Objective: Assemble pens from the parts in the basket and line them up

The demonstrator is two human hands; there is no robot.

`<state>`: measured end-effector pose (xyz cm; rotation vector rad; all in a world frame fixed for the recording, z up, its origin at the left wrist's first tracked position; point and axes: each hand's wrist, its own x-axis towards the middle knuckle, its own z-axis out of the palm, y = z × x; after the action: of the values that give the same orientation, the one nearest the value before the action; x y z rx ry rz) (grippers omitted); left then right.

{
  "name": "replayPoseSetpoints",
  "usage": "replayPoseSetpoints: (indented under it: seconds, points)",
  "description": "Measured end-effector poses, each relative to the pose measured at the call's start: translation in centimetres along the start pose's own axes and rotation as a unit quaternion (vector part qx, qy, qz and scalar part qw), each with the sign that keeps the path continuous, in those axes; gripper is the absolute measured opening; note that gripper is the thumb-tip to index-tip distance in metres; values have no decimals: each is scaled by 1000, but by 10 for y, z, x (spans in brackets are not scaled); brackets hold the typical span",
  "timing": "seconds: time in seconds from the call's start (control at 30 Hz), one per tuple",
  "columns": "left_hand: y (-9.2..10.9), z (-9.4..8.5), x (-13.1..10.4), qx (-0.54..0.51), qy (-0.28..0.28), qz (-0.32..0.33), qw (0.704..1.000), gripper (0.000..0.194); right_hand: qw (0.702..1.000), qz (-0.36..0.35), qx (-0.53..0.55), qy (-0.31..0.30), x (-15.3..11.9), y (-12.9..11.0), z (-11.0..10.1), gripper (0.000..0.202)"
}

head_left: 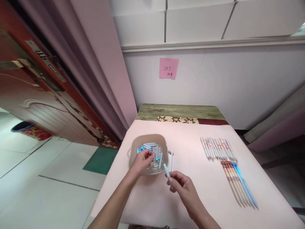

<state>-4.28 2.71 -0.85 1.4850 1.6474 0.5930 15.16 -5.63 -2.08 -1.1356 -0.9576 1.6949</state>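
Observation:
My right hand [181,184] grips a short light blue pen barrel [167,171] between thumb and fingers, tilted up, just right of the beige plastic basin [138,141]. Over the inside of that basin is my left hand [144,160], its fingers pinched together; whatever they hold is too small to make out. Several blue pen barrels [157,151] and small parts lie loose in the basin, partly covered by the left hand. Thin white pen refills with dark tips [169,159] lie side by side against the basin's right side.
On the pale pink tabletop [190,143], a row of clear pens [218,149] lies at the right. Below it are brown-capped pens [234,184] and blue-capped pens [245,186]. A white wall [202,76] with a pink note [168,68] stands behind; a red door [43,89] is left.

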Motion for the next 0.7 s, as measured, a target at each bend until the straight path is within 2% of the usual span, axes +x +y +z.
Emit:
replayPoseSetpoints:
  seconds: [0.07, 0.13, 0.2, 0.3, 0.47, 0.6, 0.7]
  points:
    - [8, 4, -13, -171, -12, -14, 985, 24, 999, -20, -25, -13, 3, 2, 3, 33]
    - [15, 9, -25, -359, -37, -43, 932, 25, 997, -43, -52, -22, 6, 4, 4, 33]
    - [21, 13, -33, -458, -61, -69, 884, 25, 995, -61, -72, -22, 7, 5, 4, 33]
    - [25, 15, -37, -489, -78, -86, 864, 24, 994, -71, -87, -12, 7, 5, 4, 33]
    - [27, 16, -39, -490, -81, -79, 864, 22, 994, -69, -83, -6, 4, 3, 4, 34]
    - [28, 18, -44, -477, -75, -67, 873, 21, 994, -73, -85, -14, 4, 4, 5, 34]
    - [31, 17, -51, -437, -66, -37, 896, 21, 991, -85, -98, -20, 2, 5, 5, 34]
